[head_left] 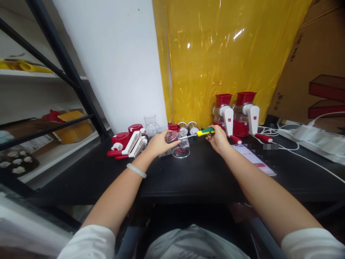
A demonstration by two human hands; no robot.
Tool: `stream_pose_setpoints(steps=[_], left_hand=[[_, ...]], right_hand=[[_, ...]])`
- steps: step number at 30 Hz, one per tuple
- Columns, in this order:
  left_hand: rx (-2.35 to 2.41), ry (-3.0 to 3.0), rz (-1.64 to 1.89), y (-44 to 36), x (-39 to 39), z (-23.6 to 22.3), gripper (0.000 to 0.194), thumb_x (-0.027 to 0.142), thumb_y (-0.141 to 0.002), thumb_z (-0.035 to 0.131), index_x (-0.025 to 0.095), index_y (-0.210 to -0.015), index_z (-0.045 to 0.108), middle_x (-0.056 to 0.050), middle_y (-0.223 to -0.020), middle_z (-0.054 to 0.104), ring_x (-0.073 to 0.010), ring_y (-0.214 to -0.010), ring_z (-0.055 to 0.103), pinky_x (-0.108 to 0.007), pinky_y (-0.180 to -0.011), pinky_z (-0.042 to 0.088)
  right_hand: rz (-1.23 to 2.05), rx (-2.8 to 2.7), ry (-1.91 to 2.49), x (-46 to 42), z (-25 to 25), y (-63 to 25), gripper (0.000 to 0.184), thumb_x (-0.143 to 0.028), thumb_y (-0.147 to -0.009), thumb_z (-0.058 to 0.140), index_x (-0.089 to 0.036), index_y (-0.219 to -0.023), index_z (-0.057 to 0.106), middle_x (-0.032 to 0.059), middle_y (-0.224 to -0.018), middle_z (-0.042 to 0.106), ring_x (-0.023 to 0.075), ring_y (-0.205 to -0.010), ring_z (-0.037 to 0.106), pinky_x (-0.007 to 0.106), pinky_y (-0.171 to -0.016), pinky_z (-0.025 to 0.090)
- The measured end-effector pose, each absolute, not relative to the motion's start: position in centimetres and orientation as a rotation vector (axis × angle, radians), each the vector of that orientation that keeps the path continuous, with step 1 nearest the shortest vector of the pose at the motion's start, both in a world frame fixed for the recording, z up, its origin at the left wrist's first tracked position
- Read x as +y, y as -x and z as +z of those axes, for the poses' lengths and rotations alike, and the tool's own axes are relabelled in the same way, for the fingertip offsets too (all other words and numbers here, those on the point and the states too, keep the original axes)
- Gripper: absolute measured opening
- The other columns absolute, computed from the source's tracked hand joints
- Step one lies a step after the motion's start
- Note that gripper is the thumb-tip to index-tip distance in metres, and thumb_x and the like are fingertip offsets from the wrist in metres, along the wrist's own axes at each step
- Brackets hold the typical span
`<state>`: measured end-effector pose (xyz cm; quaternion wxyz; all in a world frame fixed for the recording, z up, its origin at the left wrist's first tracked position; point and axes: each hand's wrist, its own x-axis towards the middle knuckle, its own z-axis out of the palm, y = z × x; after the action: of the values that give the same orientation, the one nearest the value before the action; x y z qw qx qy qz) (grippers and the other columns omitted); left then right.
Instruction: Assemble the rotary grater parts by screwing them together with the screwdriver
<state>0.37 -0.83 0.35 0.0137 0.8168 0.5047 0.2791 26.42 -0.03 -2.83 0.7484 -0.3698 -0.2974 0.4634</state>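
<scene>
My left hand (161,142) is closed around a clear plastic part (184,139) with red on it, held just above the table. In my right hand (219,139) is a screwdriver (206,131) with a green and yellow handle, lying roughly level. Its shaft points left and meets the clear part; the exact spot of contact is too small to make out. Below the part, a round clear dish (184,156) with small red pieces rests on the black table (172,180). Two metal grater drums (192,128) lie behind my hands.
Red bases (120,139) and white cranks with red handles (134,144) lie at left, beside a clear hopper (150,126). Two assembled rotary graters (244,113) stand at right. Nearby are a phone (253,159), white cables and a power strip (320,138). A shelf rack (64,72) borders the left.
</scene>
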Motion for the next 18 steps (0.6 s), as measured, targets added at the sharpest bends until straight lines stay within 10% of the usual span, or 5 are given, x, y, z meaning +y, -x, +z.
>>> stream_pose_setpoints(steps=[8,18], left_hand=[[1.570,-2.529,0.861,-0.42,-1.00,0.41,0.075,0.075,-0.073,0.058,0.022,-0.126,0.058,-0.009,-0.097,0.071,-0.0274,-0.087,0.067,-0.036,-0.076,0.050],[1.582,-2.520,0.859,-0.48,-1.07,0.47,0.075,0.074,-0.073,0.059,0.022,-0.126,0.058,-0.009,-0.097,0.071,-0.0279,-0.087,0.067,-0.037,-0.076,0.049]], right_hand=[[0.904,-0.734,0.895,0.36,-3.28,-26.74,0.037,-0.058,-0.080,0.058,-0.023,-0.076,0.047,-0.0069,-0.055,0.044,0.0070,-0.040,0.039,0.020,-0.040,0.039],[0.973,-0.717,0.871,-0.02,-2.91,-26.55,0.018,-0.038,-0.080,0.057,-0.023,-0.076,0.048,-0.0085,-0.049,0.037,0.0069,-0.040,0.035,0.020,-0.044,0.039]])
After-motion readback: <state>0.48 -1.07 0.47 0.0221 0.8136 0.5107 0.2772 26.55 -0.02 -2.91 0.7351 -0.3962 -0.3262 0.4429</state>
